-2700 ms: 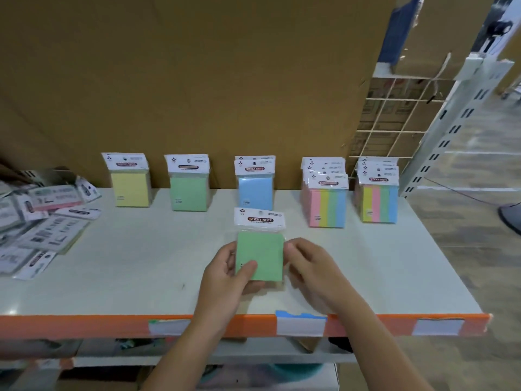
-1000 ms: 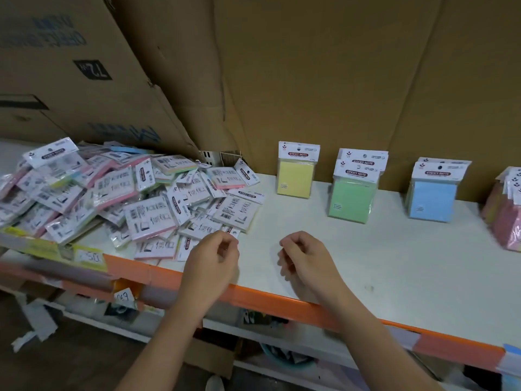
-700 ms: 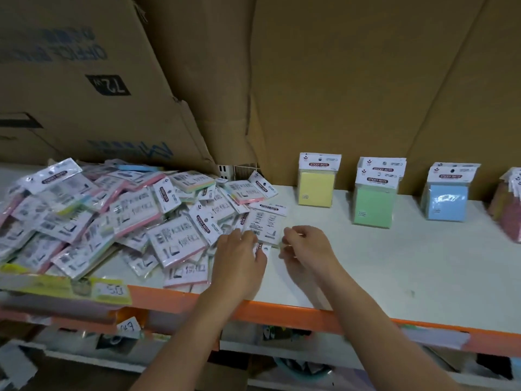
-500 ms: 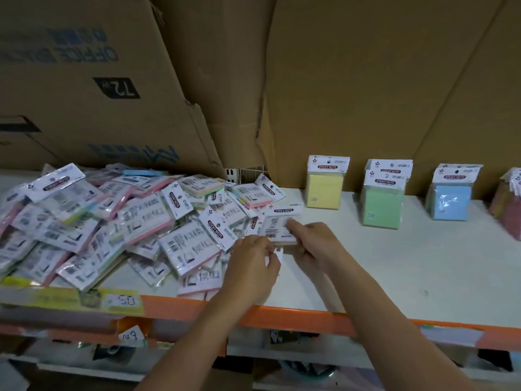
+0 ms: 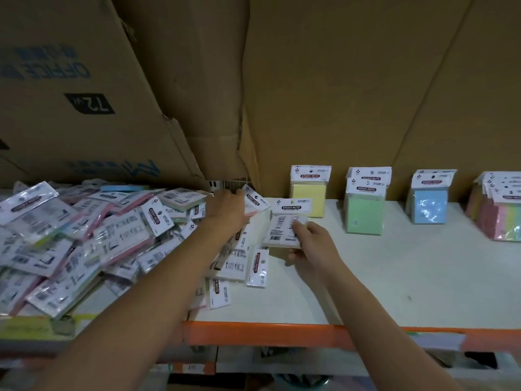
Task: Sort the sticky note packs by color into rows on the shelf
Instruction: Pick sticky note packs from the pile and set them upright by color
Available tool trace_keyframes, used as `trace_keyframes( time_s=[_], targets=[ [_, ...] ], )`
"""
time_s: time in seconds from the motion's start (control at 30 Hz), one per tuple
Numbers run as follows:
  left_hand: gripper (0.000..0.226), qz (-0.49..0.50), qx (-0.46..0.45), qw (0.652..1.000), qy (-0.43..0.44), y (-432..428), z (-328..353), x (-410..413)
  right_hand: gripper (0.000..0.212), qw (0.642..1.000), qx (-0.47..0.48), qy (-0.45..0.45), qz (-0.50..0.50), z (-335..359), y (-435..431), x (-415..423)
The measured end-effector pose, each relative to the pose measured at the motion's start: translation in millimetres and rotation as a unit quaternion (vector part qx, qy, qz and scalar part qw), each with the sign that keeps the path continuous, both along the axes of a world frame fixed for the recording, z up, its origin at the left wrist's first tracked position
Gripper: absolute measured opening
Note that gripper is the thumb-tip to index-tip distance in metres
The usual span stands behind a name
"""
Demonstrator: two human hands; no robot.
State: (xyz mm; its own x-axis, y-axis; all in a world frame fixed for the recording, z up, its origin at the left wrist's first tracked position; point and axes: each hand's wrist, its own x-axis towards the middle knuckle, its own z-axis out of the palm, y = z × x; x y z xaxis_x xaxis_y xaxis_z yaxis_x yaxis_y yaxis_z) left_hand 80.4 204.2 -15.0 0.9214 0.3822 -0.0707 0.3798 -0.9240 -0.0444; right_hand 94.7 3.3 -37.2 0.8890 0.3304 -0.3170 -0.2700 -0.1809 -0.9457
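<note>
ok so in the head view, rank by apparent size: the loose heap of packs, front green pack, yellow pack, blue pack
1. loose heap of plastic-wrapped sticky note packs, by far
2. front green square pack, though it stands nearer the camera
3. blue square pack and yellow square pack: too alike to rank

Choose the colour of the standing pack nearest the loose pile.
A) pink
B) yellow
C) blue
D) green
B: the yellow pack stands closest to the pile; the green pack and the blue pack stand further right.
</note>
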Motion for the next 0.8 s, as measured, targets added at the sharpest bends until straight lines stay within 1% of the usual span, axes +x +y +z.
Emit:
trace_keyframes(
  time_s=[0.07,0.13,0.17,0.2,0.27,0.33,0.37,0.43,0.47,0.5,0.53,0.57,0.6,0.63,0.67,0.77,0.8],
  targets=[
    [0.053,0.015,-0.003,1.0,-0.001,1,-1,6,0.023,1.0,0.008,0.004,0.013,-2,-1,1],
    [0.035,0.011,0.008,1.0,-0.015,-3,1,7,0.02,1.0,0.008,0.004,0.028,-2,0,2],
    [0.023,-0.003,0.031,0.999,-0.027,-7,3,6,0.019,0.999,0.013,0.006,0.035,-1,1,2],
    [0.018,-0.018,0.059,0.997,-0.045,-11,6,3,0.019,0.999,0.018,0.011,0.041,0,2,2],
    [0.017,-0.042,0.116,0.988,-0.093,-20,12,-9,0.021,0.998,0.031,0.02,0.045,2,5,2],
    [0.012,-0.063,0.136,0.977,-0.152,-34,16,-27,0.027,0.997,0.055,0.036,0.048,3,10,0],
    [0.011,-0.079,0.135,0.971,-0.18,-43,16,-38,0.032,0.994,0.082,0.052,0.053,2,13,-2],
    [0.018,-0.117,0.122,0.956,-0.239,-63,11,-60,0.048,0.983,0.148,0.087,0.065,2,16,-7],
    [0.021,-0.133,0.106,0.949,-0.265,-72,8,-69,0.055,0.98,0.156,0.098,0.072,2,16,-9],
    [0.02,-0.143,0.086,0.946,-0.277,-80,5,-77,0.059,0.982,0.141,0.093,0.08,3,16,-10],
    [0.017,-0.151,0.051,0.948,-0.277,-86,2,-84,0.056,0.988,0.108,0.062,0.089,3,16,-11],
    [0.019,-0.15,-0.006,0.956,-0.253,-89,0,-89,0.044,0.993,0.072,0.019,0.093,2,16,-11],
    [0.027,-0.149,-0.066,0.963,-0.213,-89,-2,-95,0.028,0.995,0.041,-0.019,0.091,-1,15,-11],
    [0.035,-0.158,-0.107,0.964,-0.184,-86,-5,-101,0.017,0.995,0.021,-0.039,0.084,-3,12,-11],
    [0.041,-0.169,-0.111,0.967,-0.156,-81,-6,-107,0.016,0.995,0.013,-0.048,0.081,-6,10,-9],
    [0.063,-0.168,-0.039,0.984,-0.047,-60,-10,-120,0.015,0.994,-0.006,-0.067,0.085,-10,-3,-4],
    [0.066,-0.156,-0.02,0.987,-0.017,-52,-10,-121,0.014,0.994,-0.009,-0.065,0.085,-11,-8,-1]
  ],
)
